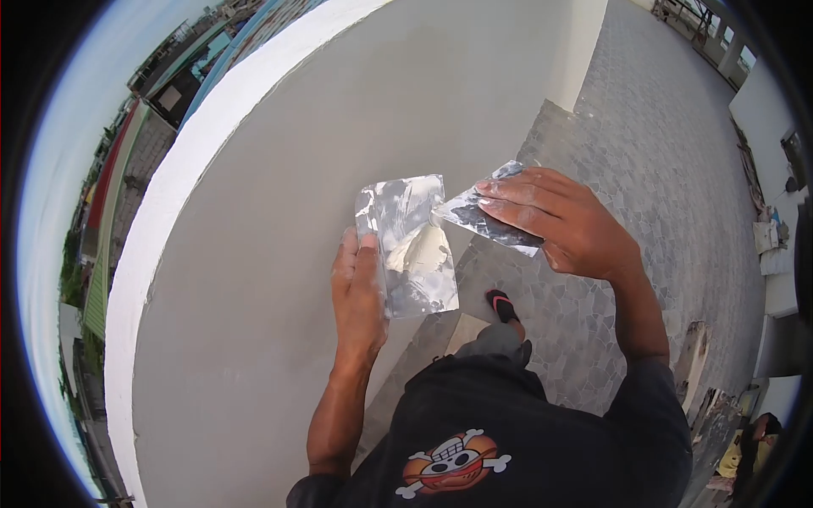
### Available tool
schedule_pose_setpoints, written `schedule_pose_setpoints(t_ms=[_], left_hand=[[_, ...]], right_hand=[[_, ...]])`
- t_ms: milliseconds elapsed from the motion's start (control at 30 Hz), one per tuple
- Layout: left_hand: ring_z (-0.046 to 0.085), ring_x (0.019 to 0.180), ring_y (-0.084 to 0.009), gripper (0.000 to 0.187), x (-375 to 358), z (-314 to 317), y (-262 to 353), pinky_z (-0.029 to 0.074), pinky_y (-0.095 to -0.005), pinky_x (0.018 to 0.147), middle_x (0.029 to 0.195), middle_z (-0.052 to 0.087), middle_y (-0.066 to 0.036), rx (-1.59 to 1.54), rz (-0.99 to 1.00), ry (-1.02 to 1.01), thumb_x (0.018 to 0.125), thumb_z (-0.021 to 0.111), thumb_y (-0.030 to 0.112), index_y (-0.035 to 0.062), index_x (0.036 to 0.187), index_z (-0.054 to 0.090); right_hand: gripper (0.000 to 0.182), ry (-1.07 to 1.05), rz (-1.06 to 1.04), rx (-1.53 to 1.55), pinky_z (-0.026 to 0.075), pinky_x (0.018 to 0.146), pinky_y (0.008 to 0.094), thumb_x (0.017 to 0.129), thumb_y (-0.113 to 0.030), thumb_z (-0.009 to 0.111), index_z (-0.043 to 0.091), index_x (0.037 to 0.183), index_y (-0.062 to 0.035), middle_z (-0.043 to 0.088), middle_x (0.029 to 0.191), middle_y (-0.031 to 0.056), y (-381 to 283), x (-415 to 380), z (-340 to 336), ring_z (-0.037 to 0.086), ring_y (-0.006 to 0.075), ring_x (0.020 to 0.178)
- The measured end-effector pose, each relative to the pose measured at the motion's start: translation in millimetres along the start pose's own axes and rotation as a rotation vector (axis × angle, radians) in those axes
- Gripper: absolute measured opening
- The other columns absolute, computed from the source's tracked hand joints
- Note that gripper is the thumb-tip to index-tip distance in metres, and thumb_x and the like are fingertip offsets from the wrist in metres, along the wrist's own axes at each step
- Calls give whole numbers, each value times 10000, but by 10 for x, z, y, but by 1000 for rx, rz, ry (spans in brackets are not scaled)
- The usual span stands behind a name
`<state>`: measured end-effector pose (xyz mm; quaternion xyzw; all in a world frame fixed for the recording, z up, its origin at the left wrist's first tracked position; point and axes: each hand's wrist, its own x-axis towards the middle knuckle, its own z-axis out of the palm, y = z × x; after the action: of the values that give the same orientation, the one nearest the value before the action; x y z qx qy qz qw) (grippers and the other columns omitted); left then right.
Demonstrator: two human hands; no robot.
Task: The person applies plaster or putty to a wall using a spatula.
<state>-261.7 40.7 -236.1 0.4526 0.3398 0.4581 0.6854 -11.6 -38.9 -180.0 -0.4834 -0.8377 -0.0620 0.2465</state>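
Observation:
My left hand (356, 292) grips a flat rectangular metal putty plate (394, 296) by its left edge. A mound of creamy white putty (421, 251) sits on the plate, with white smears spread around it. Closed over a smaller metal scraper blade (483, 222) is my right hand (577, 222), fingers pressed along its back. One corner of the blade comes right up to the plate's right edge. White residue marks both tools and the fingers.
A grey plastered parapet wall (246, 279) curves along my left, topped by a white ledge (127, 279). Beyond it lie rooftops (127, 161) well below. Stone-patterned paving (644, 161) stretches to the right. Wooden boards (693, 360) and clutter lie at lower right.

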Motion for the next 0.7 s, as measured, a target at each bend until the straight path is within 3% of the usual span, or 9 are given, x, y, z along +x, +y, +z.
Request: schedule_pose_setpoints(t_ms=[167,300,700], left_hand=[[507,938,-103,330,27,-12,-23,425,-263,853,1067,575,-60,204,130,-14,1045,433,224,-34,1224,533],[499,929,-101,326,20,33,-84,423,-263,846,1039,576,-54,247,153,-2,1047,419,219,-38,1214,531],[553,970,-123,268,0,149,53,472,-294,864,1089,574,-75,-43,-78,50,1047,405,162,-28,1208,501]], right_hand=[[524,-125,111,-34,445,1010,419,783,82,594,597,1279,-85,625,1286,97,-22,99,69,585,268,1180],[553,-278,71,-47,436,1017,397,759,72,637,610,1283,-102,622,1301,71,-57,104,56,574,259,1194],[532,-637,105,71,433,1036,414,747,27,654,615,1265,-88,649,1233,109,-279,294,-291,590,280,1172]])
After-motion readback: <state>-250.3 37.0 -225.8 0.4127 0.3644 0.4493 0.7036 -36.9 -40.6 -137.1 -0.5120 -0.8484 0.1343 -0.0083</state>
